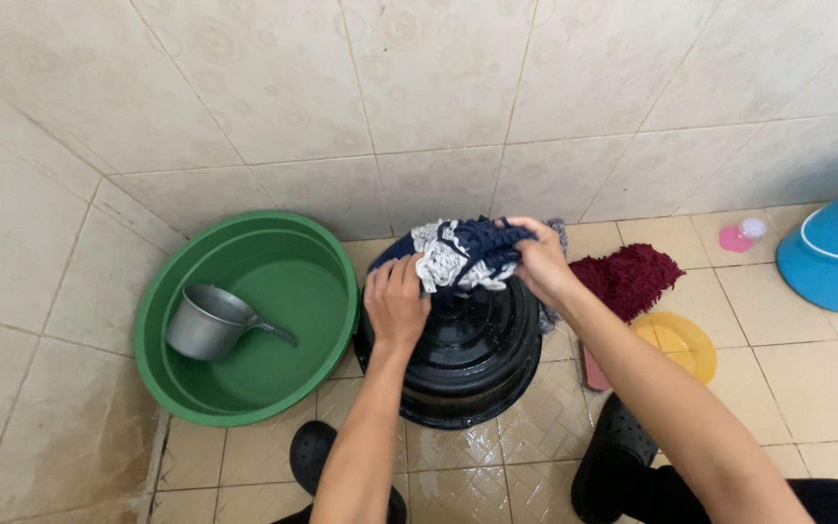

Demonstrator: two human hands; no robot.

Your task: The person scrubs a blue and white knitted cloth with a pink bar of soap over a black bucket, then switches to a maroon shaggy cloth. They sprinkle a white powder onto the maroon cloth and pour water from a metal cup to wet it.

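I am wringing a blue cloth (463, 254) over a black basin (458, 359) at the centre of the frame.

My left hand (397, 303) is curling over the cloth's near edge and pressing it to the basin's rim, while my right hand (538, 257) is closing tight around the bunched far end. To do this well, I judge I should be keeping the cloth over the basin and twisting the ends against each other so the drips are landing inside, not on the wet floor (477, 466). A green tub (244, 388) with a metal scoop (208, 322) is sitting at left. At right, a small pink bottle (741, 234) is lying by the wall beside a blue bucket (826, 262); I am seeing no label on either.
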